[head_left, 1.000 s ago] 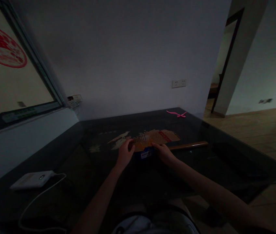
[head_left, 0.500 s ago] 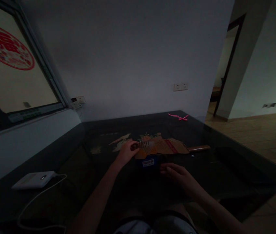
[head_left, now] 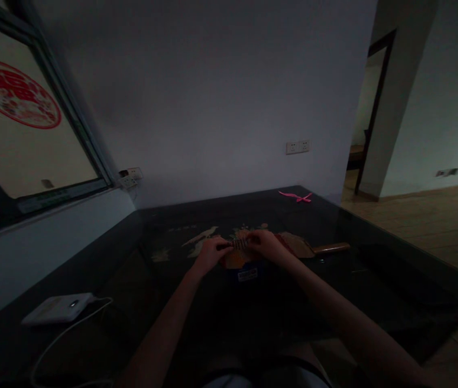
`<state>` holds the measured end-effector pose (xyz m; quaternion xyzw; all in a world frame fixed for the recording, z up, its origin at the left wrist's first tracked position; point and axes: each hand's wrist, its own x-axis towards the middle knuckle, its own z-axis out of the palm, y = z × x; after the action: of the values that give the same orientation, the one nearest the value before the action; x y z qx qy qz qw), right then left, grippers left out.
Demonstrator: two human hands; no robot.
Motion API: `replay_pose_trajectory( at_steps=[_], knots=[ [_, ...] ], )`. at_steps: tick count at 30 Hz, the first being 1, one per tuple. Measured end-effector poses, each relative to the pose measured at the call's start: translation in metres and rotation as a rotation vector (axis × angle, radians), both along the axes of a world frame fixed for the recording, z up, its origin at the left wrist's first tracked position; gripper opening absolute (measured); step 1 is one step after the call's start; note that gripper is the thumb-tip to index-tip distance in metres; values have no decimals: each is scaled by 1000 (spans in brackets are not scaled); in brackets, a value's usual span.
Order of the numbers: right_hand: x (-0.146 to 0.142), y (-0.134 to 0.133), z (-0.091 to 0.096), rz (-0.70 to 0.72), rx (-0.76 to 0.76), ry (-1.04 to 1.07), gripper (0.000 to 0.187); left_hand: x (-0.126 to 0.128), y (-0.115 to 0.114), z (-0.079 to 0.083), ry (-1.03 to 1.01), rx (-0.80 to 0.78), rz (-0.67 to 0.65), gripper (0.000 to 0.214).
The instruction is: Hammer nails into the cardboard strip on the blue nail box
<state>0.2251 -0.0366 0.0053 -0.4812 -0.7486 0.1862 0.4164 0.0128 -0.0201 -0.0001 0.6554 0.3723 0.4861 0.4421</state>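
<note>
On the dark glass table [head_left: 374, 269] lies a flat piece of brown cardboard [head_left: 295, 243] with a red stripe, over a small blue box [head_left: 247, 274] with a white label. My left hand [head_left: 208, 254] pinches the left end of a small dark ribbed object [head_left: 237, 244] that rests on the cardboard. At the ribbed object's right end is my right hand [head_left: 267, 243], fingers closed on it. The room is dim and the object's detail is unclear.
A wooden handle [head_left: 331, 248] sticks out to the right from under the cardboard. A pink ribbon [head_left: 295, 196] lies at the table's far corner. A white device [head_left: 56, 308] with a cable sits near left. Window at left, doorway at right.
My right hand, which had drawn back toward me half a second ago, has moved forward onto the ribbed object. The left hand has stayed on it.
</note>
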Motion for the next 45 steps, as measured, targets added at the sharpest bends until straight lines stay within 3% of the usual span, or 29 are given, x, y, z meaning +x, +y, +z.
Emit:
replay_pose_trajectory(
  at_steps=[5,12,21,25,29,33,40,45],
  knots=[
    [-6,11,-2,33,2,-135,9,0,-1,-4,188,248,16,11],
    [-6,14,-4,-30,12,-95,7,-1,-5,-2,31,42,3,14],
    [-8,11,-7,-71,17,54,10,2,-10,2,70,90,24,14],
    [-8,10,1,27,-73,242,25,2,-10,1,385,253,79,10],
    [-10,3,6,211,-210,327,31,-1,-11,1,665,400,101,17],
    [-15,-6,5,342,-322,296,31,-4,-7,-4,625,420,132,17],
    [-18,-6,-2,336,-378,235,28,-8,-5,-9,553,451,115,20],
    [-21,-4,-4,293,-323,164,26,-6,-3,-4,458,347,175,26]
  ],
)
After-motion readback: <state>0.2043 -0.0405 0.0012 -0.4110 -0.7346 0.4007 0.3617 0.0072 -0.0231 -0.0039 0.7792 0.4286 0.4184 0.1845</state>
